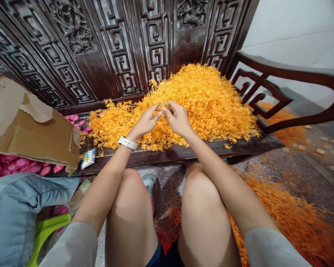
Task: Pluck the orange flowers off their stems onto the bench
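Observation:
A big heap of small yellow-orange artificial flower pieces (211,100) covers the dark wooden bench (144,155) in front of me. Over the front middle of this heap, my left hand (147,120), with a white watch on its wrist, meets my right hand (178,118). Thumb and fingers of both hands are pinched together, their tips almost touching. Between them seems to be a small yellow flower piece (161,105); its outline blends into the heap behind, and the fingers partly cover it.
Left on the bench stands an open cardboard box (39,137), with pink artificial flowers (16,165) around it. A small packet (88,158) lies at the bench edge. Another person's denim-clad leg (13,211) is at left, near a green stool (48,230). Orange strands (289,218) cover floor at right.

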Demonstrator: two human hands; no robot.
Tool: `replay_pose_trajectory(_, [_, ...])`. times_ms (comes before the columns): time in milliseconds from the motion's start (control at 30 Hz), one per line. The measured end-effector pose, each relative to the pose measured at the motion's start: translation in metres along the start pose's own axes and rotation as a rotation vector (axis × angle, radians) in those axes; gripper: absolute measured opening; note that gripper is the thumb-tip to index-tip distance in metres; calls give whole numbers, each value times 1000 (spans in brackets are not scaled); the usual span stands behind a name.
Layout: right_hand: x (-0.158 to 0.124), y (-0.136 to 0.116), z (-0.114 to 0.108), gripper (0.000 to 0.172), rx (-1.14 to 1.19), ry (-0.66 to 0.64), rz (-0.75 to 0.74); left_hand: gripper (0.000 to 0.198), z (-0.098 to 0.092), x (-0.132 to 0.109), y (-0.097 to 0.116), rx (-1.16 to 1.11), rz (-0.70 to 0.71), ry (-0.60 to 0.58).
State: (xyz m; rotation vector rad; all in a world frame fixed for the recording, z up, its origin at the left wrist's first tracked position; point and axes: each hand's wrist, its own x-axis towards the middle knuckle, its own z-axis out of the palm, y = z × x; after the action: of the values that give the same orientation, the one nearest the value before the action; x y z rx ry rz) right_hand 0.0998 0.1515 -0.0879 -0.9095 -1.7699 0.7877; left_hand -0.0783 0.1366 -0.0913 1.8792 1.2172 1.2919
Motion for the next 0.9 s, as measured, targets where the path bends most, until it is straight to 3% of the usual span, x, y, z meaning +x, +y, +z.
replay_pose_trajectory(133, [0,-1,-5,22,-5,19,38,29,-17,0,-9,263,114,43])
replay_pose_trajectory(233, [-5,-15,-5,30,33,-191,76,29,-22,0,-14,374,85,132])
replay_pose_trajectory(367, [-13,-49,-14,41,316,-692,79,35,-25,2,-19,454,38,159])
replay_pose_trajectory(500, [-22,-78,-38,45,566,-1594,29,31,-41,2,-33,462,-128,310])
replay_pose_trajectory(533, [-24,-81,-42,43,594,-1707,28,31,-44,1,-36,463,-173,341])
replay_pose_trajectory(567, [-25,-81,-45,42,637,-1689,26,32,-47,0,-38,460,-196,359])
replay_pose_trajectory(600, [-25,-78,-46,42,708,-1540,24,34,-49,-1,-39,451,-196,371])
replay_pose_trajectory(733, [-13,-48,-41,50,1040,-396,167,40,-44,-3,-29,358,-124,382])
replay_pose_trajectory(767, [-9,-40,-39,50,1068,-195,240,43,-42,-3,-24,325,-118,377])
replay_pose_trajectory(833, [-5,-28,-32,45,1015,-46,386,52,-38,-4,-16,253,-110,354])
replay_pose_trajectory(900, [-6,-22,-23,43,824,-82,465,59,-34,-5,-9,194,-93,309])
